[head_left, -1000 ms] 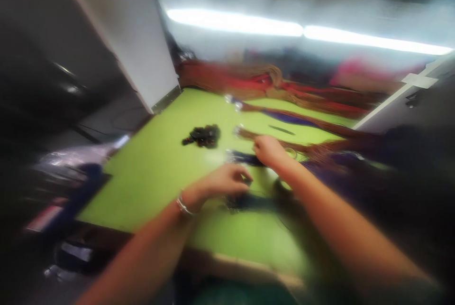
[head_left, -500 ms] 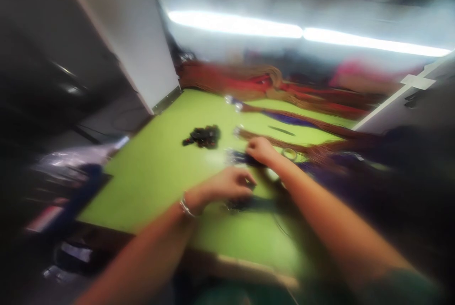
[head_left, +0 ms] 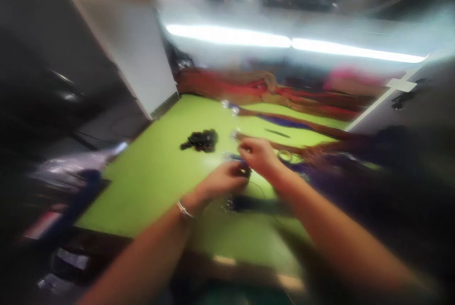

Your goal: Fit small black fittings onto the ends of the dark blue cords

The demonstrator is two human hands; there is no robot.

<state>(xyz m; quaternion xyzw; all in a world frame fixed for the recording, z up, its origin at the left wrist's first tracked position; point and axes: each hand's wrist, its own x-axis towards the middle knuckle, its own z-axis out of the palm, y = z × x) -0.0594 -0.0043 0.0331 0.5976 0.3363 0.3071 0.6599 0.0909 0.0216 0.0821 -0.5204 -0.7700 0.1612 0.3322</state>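
Observation:
My left hand point(head_left: 229, 179), with a bracelet at the wrist, has its thumb and fingers closed on a small dark end from which a thin wire point(head_left: 261, 187) seems to curve away to the right. Right beside it, slightly higher, my right hand point(head_left: 258, 155) is curled in a pinch; what its fingertips hold is hidden. A blue wire bundle point(head_left: 234, 157) with pale ends lies partly behind both hands. Below them a dark blue wire bundle point(head_left: 258, 204) rests on the green tabletop point(head_left: 142, 186), clear connectors at its left end.
A pile of small black parts point(head_left: 201, 140) lies left of my hands. Brown wire bundles point(head_left: 295, 122) stretch across the back right, near a tape roll point(head_left: 285, 156). Red and brown wires point(head_left: 227, 84) line the far edge. White panels point(head_left: 142, 53) stand at the left.
My left hand has moved up and closed its fingers on a small dark end. My right hand has shifted slightly down and left, off the blue bundle, so the hands now nearly meet.

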